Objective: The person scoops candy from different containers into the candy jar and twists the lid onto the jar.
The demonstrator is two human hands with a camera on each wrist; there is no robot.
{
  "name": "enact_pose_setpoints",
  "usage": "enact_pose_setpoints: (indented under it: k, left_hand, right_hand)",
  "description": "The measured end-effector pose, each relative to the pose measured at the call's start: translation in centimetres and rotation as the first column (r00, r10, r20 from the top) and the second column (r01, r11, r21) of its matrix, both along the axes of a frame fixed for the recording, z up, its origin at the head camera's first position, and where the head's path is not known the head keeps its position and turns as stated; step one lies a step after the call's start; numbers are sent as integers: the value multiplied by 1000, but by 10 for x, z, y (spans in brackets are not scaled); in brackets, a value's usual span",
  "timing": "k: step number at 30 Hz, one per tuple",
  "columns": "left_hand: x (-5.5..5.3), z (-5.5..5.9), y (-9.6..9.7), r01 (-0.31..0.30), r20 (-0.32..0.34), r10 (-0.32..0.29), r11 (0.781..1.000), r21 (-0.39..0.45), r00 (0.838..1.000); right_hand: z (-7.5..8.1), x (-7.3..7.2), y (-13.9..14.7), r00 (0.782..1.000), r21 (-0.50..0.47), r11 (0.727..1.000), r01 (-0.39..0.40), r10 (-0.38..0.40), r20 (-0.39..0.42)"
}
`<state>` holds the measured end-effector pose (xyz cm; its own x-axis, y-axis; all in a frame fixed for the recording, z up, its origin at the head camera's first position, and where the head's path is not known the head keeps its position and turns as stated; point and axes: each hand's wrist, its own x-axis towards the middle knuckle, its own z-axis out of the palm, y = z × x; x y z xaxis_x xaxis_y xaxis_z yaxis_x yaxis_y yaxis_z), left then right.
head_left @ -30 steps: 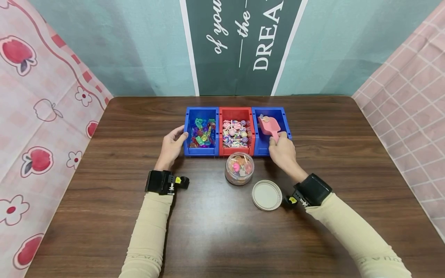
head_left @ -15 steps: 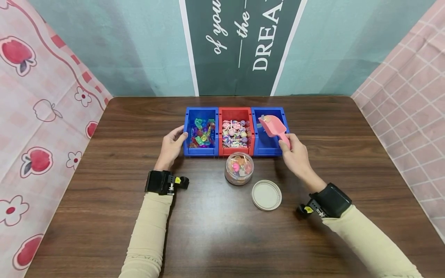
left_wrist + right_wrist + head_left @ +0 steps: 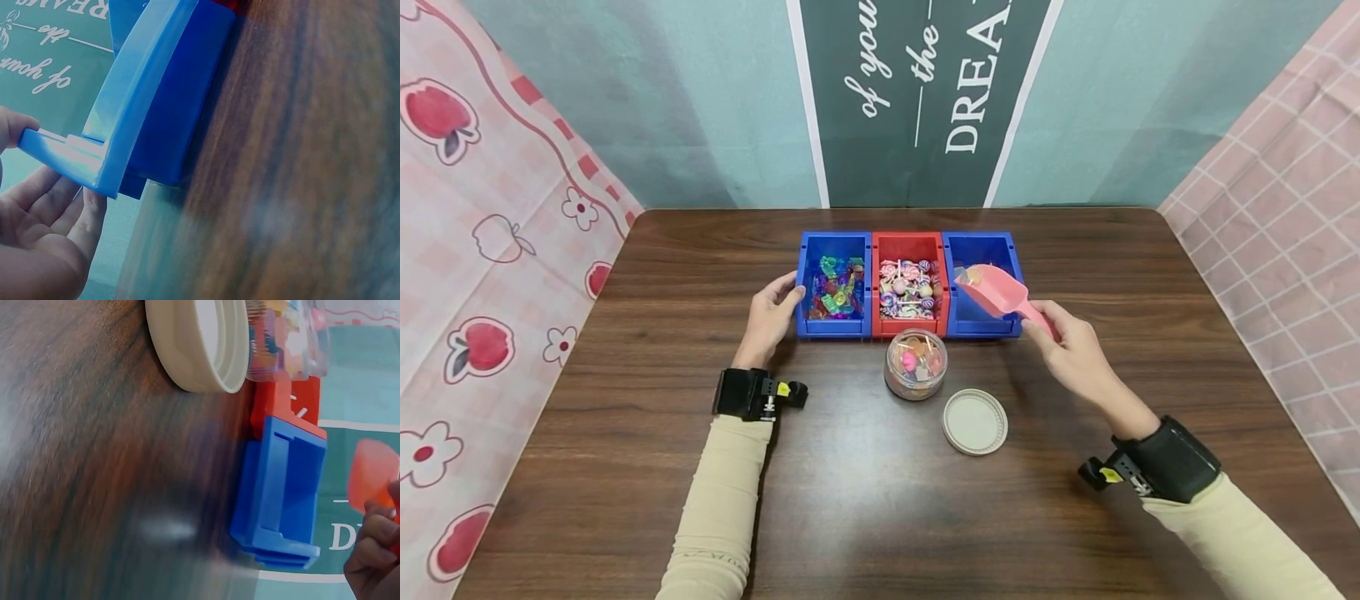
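Note:
My left hand [image 3: 769, 321] holds the side of the left blue bin [image 3: 835, 327]; in the left wrist view the thumb lies over the bin's rim and the fingers are outside and beneath it. That bin contains colourful see-through pieces. A pink scoop [image 3: 1000, 293] is gripped by its handle in my right hand [image 3: 1071, 346]. Its mouth hangs tilted leftward over the right blue bin [image 3: 981, 245], with a few small clear and yellowish pieces at the lip. How many pieces lie in that bin is hard to tell. Between the blue bins, a red bin [image 3: 908, 244] contains lollipop-shaped pieces.
An uncovered clear jar [image 3: 912, 390] of mixed small pieces stands just in front of the red bin. Its pale lid [image 3: 975, 422] lies on the wooden table [image 3: 865, 492] to the jar's right. Patterned cloths hang around the table.
My right hand has drawn back to the right and towards me, lifting the scoop out of the right blue bin and tilting it. The left hand has stayed on its bin.

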<state>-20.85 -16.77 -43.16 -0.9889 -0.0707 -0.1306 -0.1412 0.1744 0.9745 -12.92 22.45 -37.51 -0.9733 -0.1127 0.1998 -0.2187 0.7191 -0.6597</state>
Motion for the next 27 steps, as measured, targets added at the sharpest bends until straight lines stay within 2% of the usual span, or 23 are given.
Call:
enact_pose_setpoints:
  k: [7, 17, 21, 27]
  left_hand:
    - [-1, 0, 1, -2, -8, 2, 1000, -5, 1000]
    - [-1, -1, 0, -3, -20, 3, 1000, 10, 1000]
    - [-1, -2, 0, -6, -19, 6, 1000, 3, 1000]
    - [-1, -1, 0, 1, -15, -1, 1000, 1, 1000]
  right_hand:
    - [6, 11, 9, 993, 17, 993, -120, 120, 10]
    - [7, 23, 9, 952, 42, 951, -306, 305, 28]
    - [9, 24, 6, 939, 83, 935, -344, 342, 48]
    - [13, 22, 3, 934, 174, 918, -357, 358, 27]
